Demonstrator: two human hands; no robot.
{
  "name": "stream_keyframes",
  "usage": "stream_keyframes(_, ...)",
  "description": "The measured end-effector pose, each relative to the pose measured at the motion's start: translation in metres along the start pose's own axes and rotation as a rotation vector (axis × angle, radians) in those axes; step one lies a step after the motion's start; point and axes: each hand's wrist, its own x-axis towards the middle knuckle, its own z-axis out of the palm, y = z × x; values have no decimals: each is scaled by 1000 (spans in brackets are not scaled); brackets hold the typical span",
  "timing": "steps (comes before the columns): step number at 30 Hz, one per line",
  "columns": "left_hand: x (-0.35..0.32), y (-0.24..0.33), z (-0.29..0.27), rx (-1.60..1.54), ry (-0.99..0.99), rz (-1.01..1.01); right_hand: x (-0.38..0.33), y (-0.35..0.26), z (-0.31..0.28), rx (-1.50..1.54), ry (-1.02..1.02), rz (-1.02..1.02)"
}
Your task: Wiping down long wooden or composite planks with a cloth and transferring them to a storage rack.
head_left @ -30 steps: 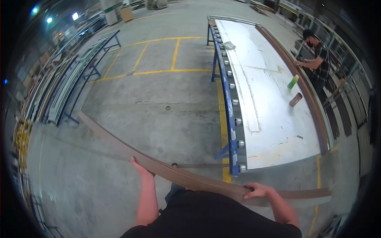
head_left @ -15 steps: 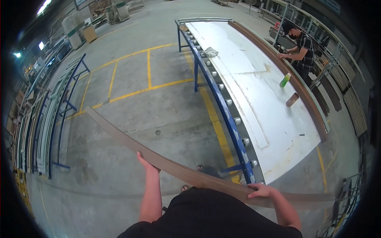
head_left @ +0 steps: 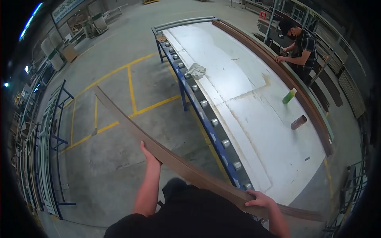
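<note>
A long brown plank-like profile (head_left: 178, 163) runs across in front of my body, from the far left down to the lower right. My left hand (head_left: 151, 155) grips it from below near its middle, the thumb up along its near side. Farther right, my right hand (head_left: 260, 199) is closed over its upper edge, beside the near end of the white-topped roller table (head_left: 254, 135). The profile's right end is blurred past my right forearm.
On the table stand a green bottle (head_left: 289, 96) and a brown cylinder (head_left: 299, 122); a crumpled plastic bag (head_left: 196, 70) lies by the rollers. Brown profiles (head_left: 274, 65) line the far edge, where a co-worker (head_left: 297, 49) stands. Racks of long profiles (head_left: 53, 150) stand left.
I have moved closer to the table, which now fills more of the view. The profile's left end has swung slightly farther forward. Both hands keep their grip.
</note>
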Motion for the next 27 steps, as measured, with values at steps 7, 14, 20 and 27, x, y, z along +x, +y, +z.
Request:
stream_keyframes(7,128,22,152,20,-154,-24,80,-84,-55,127,146,-58)
stream_keyframes(14,275,50,302,69,-251,-3,172,-182,-101,160,259,-93)
stream_keyframes(20,354,61,409,179,-278,-107,230,-241,-118,316,267,-54)
stream_keyframes(27,430,6,515,162,-357,-281,281,-262,-187,435,316,-38)
